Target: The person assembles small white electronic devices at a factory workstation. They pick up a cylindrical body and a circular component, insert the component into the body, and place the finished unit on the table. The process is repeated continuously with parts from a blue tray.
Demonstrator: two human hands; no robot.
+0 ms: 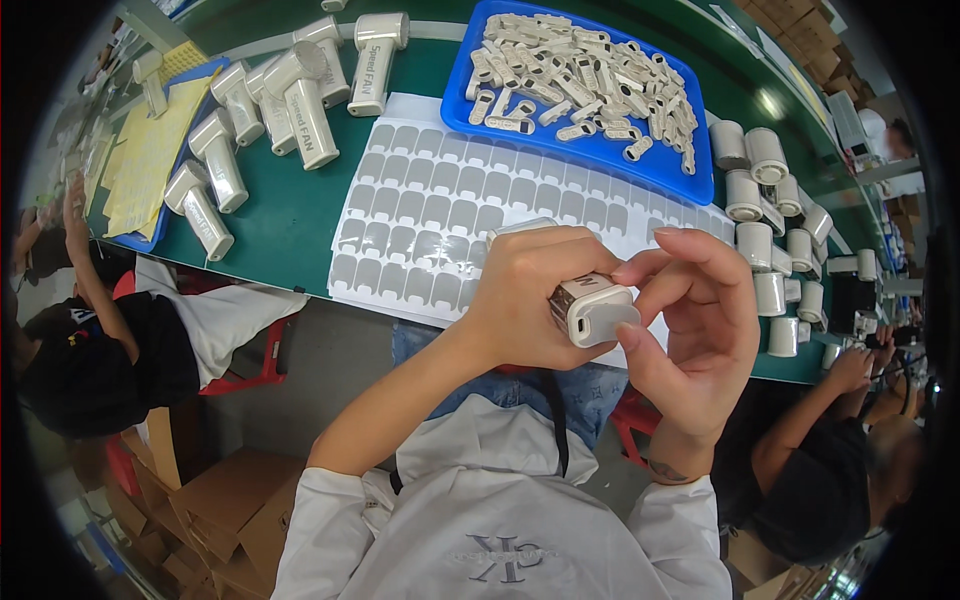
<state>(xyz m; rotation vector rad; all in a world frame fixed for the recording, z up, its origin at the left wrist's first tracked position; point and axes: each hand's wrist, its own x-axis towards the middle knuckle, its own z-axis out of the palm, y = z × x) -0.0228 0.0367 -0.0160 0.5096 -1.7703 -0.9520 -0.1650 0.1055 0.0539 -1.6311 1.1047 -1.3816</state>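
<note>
My left hand [520, 290] is wrapped round the handle of a white handheld fan [578, 325], its end turned up toward me. A grey rounded sticker [610, 322] lies over that end face, beside a small dark port. My right hand [705, 340] has its thumb at the sticker's right edge and its index finger by the handle's upper side; the other fingers are curled loosely. Most of the fan is hidden behind my left hand. Beneath my hands lies a white sheet [347, 240] with rows of grey stickers.
A blue tray [700, 185] heaped with small white parts stands beyond the sheet. Several white fans [310, 125] lie at the far left, near yellow paper [150, 150]. White cylindrical fan heads [755, 245] cluster on the right. Other people sit at both sides.
</note>
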